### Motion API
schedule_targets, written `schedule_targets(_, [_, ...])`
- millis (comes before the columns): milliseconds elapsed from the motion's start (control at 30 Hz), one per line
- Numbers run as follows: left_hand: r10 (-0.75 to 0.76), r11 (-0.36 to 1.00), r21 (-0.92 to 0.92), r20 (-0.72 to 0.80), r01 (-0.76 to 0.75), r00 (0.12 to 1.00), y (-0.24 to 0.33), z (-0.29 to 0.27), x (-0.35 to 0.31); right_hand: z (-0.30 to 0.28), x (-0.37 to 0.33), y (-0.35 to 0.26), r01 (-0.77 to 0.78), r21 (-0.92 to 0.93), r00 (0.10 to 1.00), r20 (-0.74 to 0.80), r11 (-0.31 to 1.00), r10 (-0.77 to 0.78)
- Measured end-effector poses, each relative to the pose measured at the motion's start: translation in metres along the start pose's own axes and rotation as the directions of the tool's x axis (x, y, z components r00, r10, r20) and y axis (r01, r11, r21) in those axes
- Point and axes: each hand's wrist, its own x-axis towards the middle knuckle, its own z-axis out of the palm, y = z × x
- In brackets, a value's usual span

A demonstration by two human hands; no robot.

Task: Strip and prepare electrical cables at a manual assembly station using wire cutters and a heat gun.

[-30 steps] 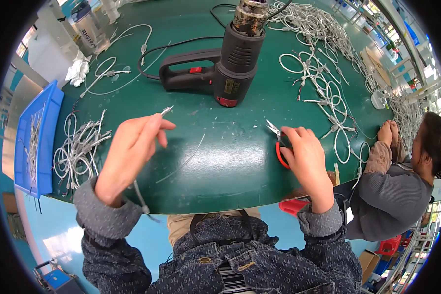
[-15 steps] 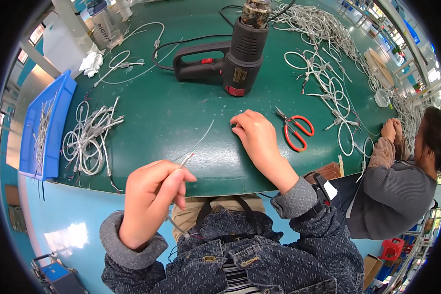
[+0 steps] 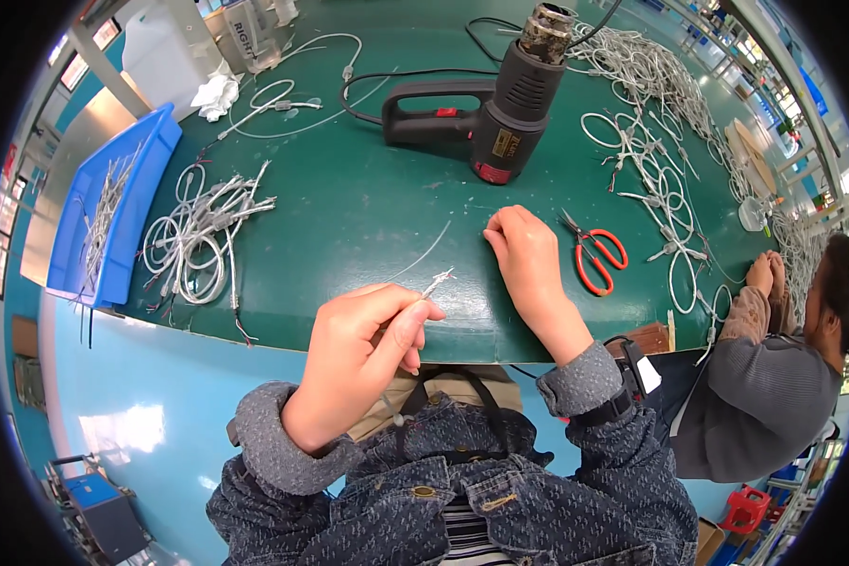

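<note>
My left hand (image 3: 368, 344) pinches a thin grey cable between thumb and fingertips above the table's near edge. The cable's frayed, stripped end (image 3: 437, 282) points up past the fingers, and its lower part hangs toward my lap. Beyond it, a thin pale strand (image 3: 429, 252) curves over the green tabletop. My right hand (image 3: 526, 257) rests on the table to the right, fingers curled together; what they hold, if anything, is hidden. Red-handled pliers (image 3: 594, 253) lie open just right of that hand.
A black heat gun (image 3: 514, 118) stands ahead. Coiled white cables (image 3: 208, 231) and a blue tray (image 3: 132, 217) are at left. More cables (image 3: 665, 212) lie at right, with a large heap (image 3: 646, 71) behind. A co-worker (image 3: 774, 358) sits at the right.
The view has shifted, so the table appears farther right. My left hand has moved a little rightward, and the cable's frayed end now stands out more beyond its fingers. My right hand stays about where it was.
</note>
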Motion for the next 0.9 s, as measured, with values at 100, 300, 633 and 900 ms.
schedule_targets(100, [0.074, 0.995, 0.069, -0.033, -0.071, 0.997, -0.003, 0.003, 0.002, -0.012, -0.002, -0.007, -0.191, 0.259, 0.982, 0.053, 0.947, 0.183])
schedule_targets(300, [0.206, 0.965, 0.186, -0.111, -0.183, 0.972, -0.014, 0.013, 0.000, -0.059, -0.014, -0.055, -0.535, 0.826, 0.809, 0.440, 0.178, 0.389])
schedule_targets(633, [0.248, 0.941, 0.258, -0.088, -0.218, 0.965, -0.013, 0.026, -0.001, -0.068, -0.029, -0.082, -0.426, 0.904, 0.824, 0.399, -0.024, 0.403])
schedule_targets(900, [0.300, 0.929, 0.255, -0.100, -0.267, 0.949, -0.017, 0.029, -0.001, -0.073, -0.028, -0.087, -0.380, 0.903, 0.882, 0.289, 0.199, 0.372])
